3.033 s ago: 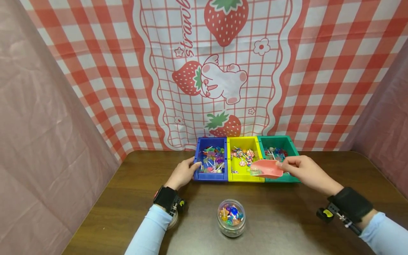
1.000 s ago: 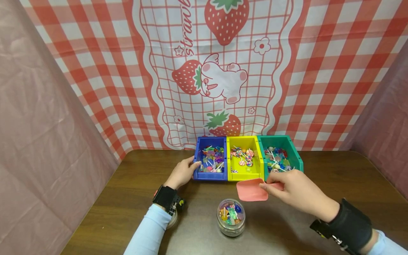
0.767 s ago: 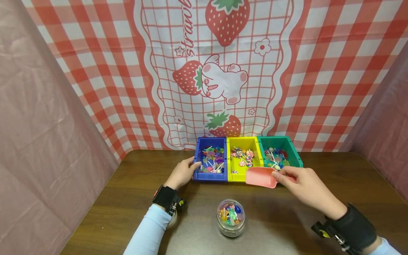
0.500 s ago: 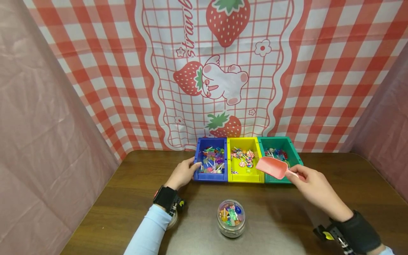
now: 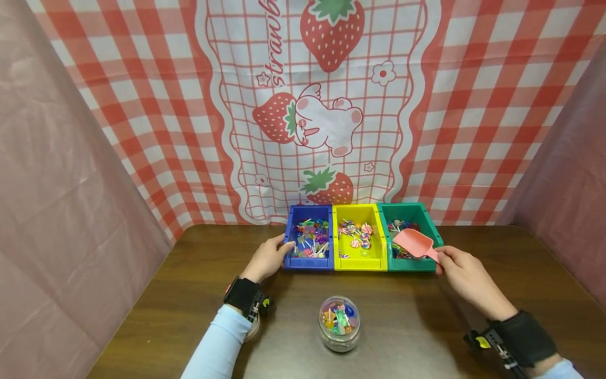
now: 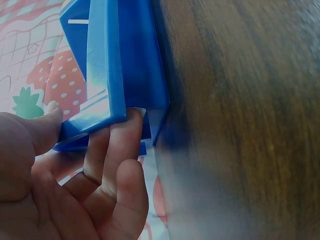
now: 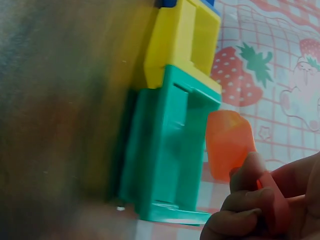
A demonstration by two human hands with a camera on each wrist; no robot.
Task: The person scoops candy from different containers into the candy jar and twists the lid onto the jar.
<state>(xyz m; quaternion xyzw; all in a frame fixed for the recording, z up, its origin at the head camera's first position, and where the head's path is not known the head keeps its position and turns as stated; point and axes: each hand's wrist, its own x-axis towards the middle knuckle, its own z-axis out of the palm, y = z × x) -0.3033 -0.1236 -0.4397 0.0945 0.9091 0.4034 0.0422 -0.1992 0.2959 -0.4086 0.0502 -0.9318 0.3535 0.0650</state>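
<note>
My left hand (image 5: 266, 259) grips the left side of the blue bin (image 5: 310, 264), thumb over the rim and fingers curled beneath it in the left wrist view. My right hand (image 5: 470, 275) pinches the handle of a pink scoop (image 5: 414, 243), raised above the green bin (image 5: 411, 265). No candy shows in the scoop's pan. Between these bins is a yellow bin (image 5: 362, 264) with swirl lollipops (image 5: 365, 237). Mixed small candies and lollipops lie in the blue and green bins. A clear jar (image 5: 339, 341) filled with colourful candies (image 5: 340, 317) stands in front of the row.
Another round glass or clear item (image 5: 253, 330) sits partly hidden behind my left wrist. The three joined bins stand at the back of the wooden table (image 5: 189, 316), before a strawberry-print checked cloth (image 5: 326, 121). Pink curtains (image 5: 57, 210) hang at both sides.
The scoop held a green candy earlier; that candy now lies on top in the jar. My right hand has since moved the scoop rightward and back, over the green bin. My left hand stays put.
</note>
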